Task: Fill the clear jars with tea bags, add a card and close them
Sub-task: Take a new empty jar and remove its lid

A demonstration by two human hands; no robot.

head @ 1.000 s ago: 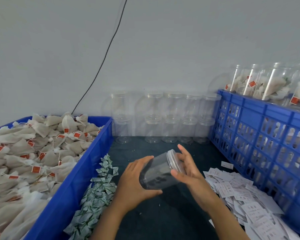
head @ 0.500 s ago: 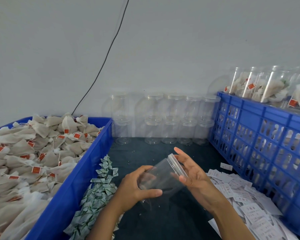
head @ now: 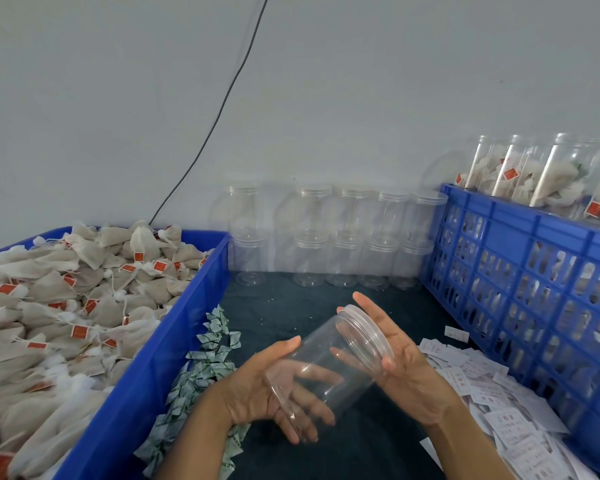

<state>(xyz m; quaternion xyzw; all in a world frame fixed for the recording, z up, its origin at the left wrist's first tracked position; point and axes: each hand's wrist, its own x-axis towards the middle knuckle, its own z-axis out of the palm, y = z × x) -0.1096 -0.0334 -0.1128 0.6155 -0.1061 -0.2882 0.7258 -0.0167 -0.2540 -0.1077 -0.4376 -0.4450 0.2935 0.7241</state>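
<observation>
Dark cloth covers the work surface point(head: 326, 313) under a plain grey wall. At centre near, an empty clear jar point(head: 329, 362) is held above the cloth, lid point(head: 368, 332) on. Its long axis is tilted, base toward the near left and lidded end up toward the far right. The left hand point(head: 274, 389) cradles the base, fingers curled loosely under and round it. The right hand point(head: 400, 355) grips the lid rim, thumb on the near edge and fingers behind.

Progress, as judged: this jar holds no tea bags and no card; the lid looks about to be unscrewed, so filling, carding and closing all remain.

Outward: green-and-white sachets point(head: 201, 372) lie left of the hands, white cards point(head: 492, 396) right. A blue bin point(head: 174, 334) of tea bags point(head: 66, 299) stands left. Empty stacked jars point(head: 340, 237) line the far wall. The blue crate point(head: 534, 258) at right carries filled jars point(head: 541, 174).
</observation>
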